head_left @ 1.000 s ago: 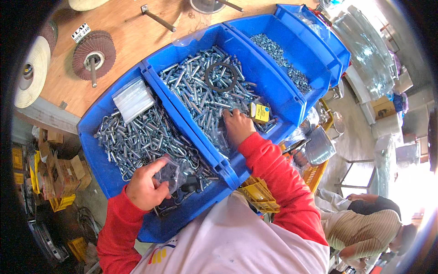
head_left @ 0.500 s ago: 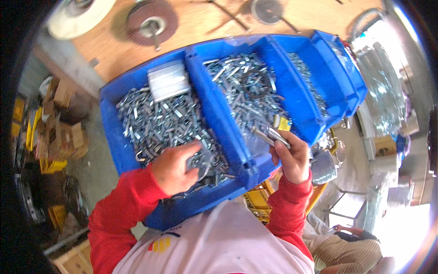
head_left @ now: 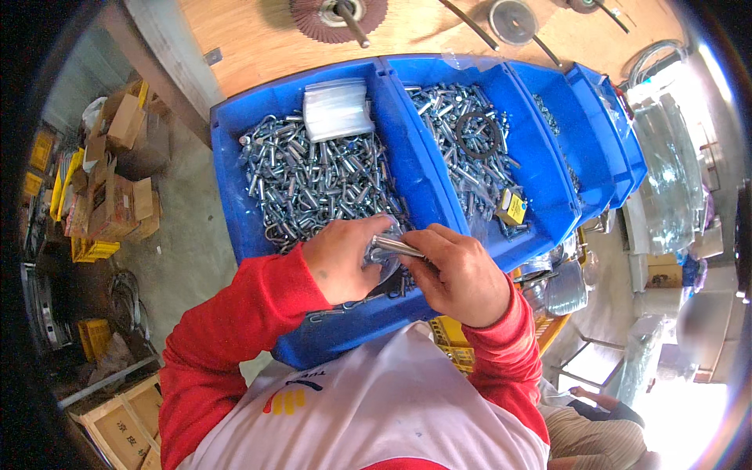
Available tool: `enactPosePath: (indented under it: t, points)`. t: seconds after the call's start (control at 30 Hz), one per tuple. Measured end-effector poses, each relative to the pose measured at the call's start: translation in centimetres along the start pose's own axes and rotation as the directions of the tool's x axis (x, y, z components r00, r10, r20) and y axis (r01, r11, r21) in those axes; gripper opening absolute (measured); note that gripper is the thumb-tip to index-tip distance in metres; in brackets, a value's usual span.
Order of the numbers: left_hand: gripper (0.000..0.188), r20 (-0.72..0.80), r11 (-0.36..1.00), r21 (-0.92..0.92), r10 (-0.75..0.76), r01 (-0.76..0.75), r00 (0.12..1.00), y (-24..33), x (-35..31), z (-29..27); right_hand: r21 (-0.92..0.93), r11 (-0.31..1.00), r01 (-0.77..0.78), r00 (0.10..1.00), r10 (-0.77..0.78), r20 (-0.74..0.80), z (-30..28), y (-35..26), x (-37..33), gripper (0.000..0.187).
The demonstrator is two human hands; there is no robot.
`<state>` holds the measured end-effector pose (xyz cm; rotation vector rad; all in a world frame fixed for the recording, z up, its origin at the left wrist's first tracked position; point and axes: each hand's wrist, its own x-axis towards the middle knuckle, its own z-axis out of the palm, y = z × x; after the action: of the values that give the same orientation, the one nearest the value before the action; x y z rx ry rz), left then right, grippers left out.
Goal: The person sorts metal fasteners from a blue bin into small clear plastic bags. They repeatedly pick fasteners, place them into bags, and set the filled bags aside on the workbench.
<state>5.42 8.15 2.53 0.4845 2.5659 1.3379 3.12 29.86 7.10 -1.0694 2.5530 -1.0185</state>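
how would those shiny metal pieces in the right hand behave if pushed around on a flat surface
The metal pieces in the right hand look like solid metal, so they are probably stiff and fairly heavy for their size. Their smooth shine suggests they may slip easily. Their long, rounded shape could make them apt to roll.

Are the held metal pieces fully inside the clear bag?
Not fully: the right hand pinches the metal pieces by ends outside the clear bag in the left hand. Whether their far tips are inside, I cannot tell.
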Motion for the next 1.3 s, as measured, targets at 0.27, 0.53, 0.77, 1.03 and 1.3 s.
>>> enactPosePath:
  t: [0.27, 0.53, 0.77, 1.03, 1.3]
  points:
    - [0.065, 0.026, 1.000, 0.009, -0.003, 0.003, 1.000, -0.6, -0.4, 0.3, -0.148, 0.988, 0.043, 0.997, -0.032, 0.073, 1.1, -0.5, 1.0, 0.021]
    - [0.060, 0.056, 0.966, -0.113, -0.226, 0.231, 0.972, -0.6, -0.9, -0.8, 0.022, 0.997, -0.067, 0.843, 0.069, -0.533, -5.2, 4.7, -4.1, 0.015]
    - [0.063, 0.124, 0.917, -0.241, -0.295, 0.317, 0.947, -0.6, 0.8, -1.8, 0.097, 0.755, -0.648, 0.364, 0.420, -0.831, -20.0, 30.0, -12.0, 0.029]
    - [0.066, 0.129, 0.815, -0.410, -0.392, 0.409, 0.911, -2.3, 1.5, -1.8, -0.134, 0.429, -0.894, 0.406, 0.645, -0.647, -21.7, 48.3, -7.9, 0.041]
    - [0.065, 0.173, 0.828, -0.375, -0.380, 0.417, 0.909, -2.1, 1.7, -2.2, -0.234, 0.445, -0.864, 0.500, 0.714, -0.490, -18.7, 48.5, -5.8, 0.063]
